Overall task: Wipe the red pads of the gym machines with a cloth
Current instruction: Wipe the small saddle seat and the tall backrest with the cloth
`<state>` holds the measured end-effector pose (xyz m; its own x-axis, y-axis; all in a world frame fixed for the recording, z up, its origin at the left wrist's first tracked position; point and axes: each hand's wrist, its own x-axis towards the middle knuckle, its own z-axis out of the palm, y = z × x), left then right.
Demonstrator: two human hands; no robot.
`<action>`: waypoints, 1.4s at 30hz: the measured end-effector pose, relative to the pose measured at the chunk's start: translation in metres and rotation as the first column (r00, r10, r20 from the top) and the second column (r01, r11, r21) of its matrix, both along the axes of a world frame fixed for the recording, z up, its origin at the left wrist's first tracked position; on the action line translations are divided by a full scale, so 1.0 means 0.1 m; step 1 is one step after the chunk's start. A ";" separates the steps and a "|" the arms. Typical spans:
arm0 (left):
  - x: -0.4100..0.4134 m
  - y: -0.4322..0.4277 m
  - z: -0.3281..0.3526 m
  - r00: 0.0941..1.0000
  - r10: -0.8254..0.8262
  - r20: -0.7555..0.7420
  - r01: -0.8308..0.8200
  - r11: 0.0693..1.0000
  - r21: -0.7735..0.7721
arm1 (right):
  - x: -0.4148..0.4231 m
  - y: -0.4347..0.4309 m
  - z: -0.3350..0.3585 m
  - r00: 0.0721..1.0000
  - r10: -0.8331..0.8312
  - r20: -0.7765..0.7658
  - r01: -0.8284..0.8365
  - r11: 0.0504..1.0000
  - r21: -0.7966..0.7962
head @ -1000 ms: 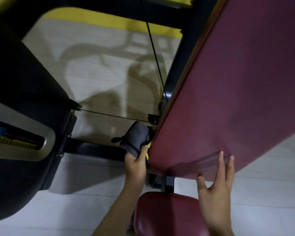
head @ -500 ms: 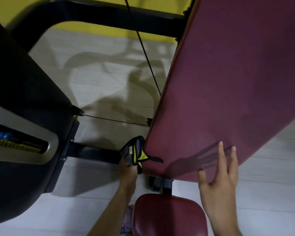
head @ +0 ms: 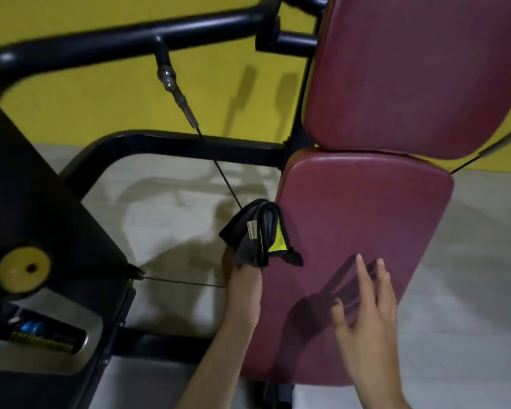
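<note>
A long red back pad (head: 366, 231) fills the middle right of the head view, with a second red pad (head: 419, 69) above it. My left hand (head: 244, 290) grips a folded grey, black and yellow cloth (head: 258, 234) against the left edge of the lower pad. My right hand (head: 366, 317) hovers flat with straight fingers over the lower pad's face, casting a shadow on it; whether it touches is unclear.
A black machine frame (head: 130, 36) arches across the top, with thin cables (head: 216, 166) running down beside the pad. A black weight-stack housing (head: 36, 231) with a yellow disc fills the left. Pale tiled floor (head: 165, 219) lies below, a yellow wall behind.
The view has tilted up, revealing the upper pad and the frame. My left hand has carried the cloth up along the pad's left edge. My right hand stays open over the pad.
</note>
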<state>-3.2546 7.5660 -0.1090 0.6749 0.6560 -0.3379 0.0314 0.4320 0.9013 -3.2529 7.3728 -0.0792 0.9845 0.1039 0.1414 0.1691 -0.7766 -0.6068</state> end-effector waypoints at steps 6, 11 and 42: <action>-0.22 0.01 -0.44 0.977 0.064 -0.205 -0.020 0.978 0.210 | 0.00 0.08 0.12 0.997 0.008 -0.080 -0.019 0.990 -0.139; -0.35 -0.02 -0.39 0.961 0.031 -0.274 -0.023 0.999 0.032 | 0.03 -0.02 0.16 0.991 0.038 -0.129 -0.062 0.981 -0.184; 0.38 0.06 1.36 0.954 -0.121 0.273 0.045 0.961 0.271 | 0.11 -0.18 0.21 0.983 0.116 -0.145 -0.145 0.967 -0.207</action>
